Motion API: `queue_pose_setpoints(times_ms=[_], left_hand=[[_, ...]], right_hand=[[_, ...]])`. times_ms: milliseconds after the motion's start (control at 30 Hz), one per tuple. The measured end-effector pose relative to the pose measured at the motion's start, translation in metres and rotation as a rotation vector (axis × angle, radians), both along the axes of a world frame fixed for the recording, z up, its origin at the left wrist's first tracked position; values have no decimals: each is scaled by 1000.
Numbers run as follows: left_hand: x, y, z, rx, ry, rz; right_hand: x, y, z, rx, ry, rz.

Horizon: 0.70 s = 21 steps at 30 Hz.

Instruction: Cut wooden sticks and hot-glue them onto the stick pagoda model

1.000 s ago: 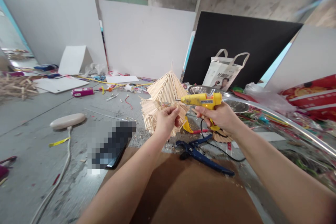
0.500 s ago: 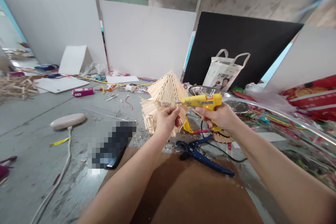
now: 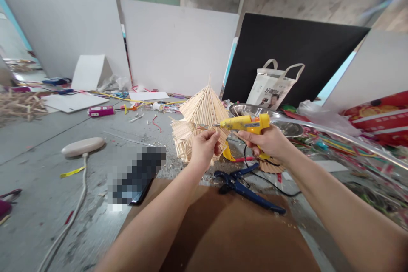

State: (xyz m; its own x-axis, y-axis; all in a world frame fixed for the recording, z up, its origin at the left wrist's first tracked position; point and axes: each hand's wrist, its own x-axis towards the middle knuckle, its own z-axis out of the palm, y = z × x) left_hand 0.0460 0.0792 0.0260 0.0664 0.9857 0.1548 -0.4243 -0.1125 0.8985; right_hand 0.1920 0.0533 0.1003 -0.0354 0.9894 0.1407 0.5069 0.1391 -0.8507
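My right hand [image 3: 266, 140] grips a yellow hot glue gun [image 3: 245, 123] with its nozzle pointing left. My left hand [image 3: 204, 146] is closed in a pinch on a thin wooden stick [image 3: 204, 126], held right at the nozzle tip. Just behind both hands stands a pagoda-like model of wooden sticks [image 3: 199, 114] on the grey floor. The gun's black cord [image 3: 270, 182] trails down to the floor below my right wrist.
Blue pliers [image 3: 245, 187] lie on the edge of a brown cardboard sheet [image 3: 223, 238]. A phone [image 3: 140, 178] and a beige power strip [image 3: 83, 146] with white cable lie left. A metal bowl [image 3: 287, 127], tote bag [image 3: 274, 85] and colourful clutter sit right. Stick pile [image 3: 19, 104] far left.
Almost nothing differs; both hands hold their grips, with the glue gun and stick shifted very slightly.
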Motion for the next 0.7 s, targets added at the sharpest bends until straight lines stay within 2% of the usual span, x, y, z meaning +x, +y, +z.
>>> queue_pose_setpoints(times_ms=[133, 367, 700], left_hand=[[0, 0, 0, -10, 3, 5], [-1, 2, -1, 7, 25, 9], [-4, 3, 4, 12, 48, 24]], right_hand=[[0, -1, 0, 5, -23, -7], [5, -2, -1, 73, 70, 12], [4, -3, 0, 55, 64, 67]])
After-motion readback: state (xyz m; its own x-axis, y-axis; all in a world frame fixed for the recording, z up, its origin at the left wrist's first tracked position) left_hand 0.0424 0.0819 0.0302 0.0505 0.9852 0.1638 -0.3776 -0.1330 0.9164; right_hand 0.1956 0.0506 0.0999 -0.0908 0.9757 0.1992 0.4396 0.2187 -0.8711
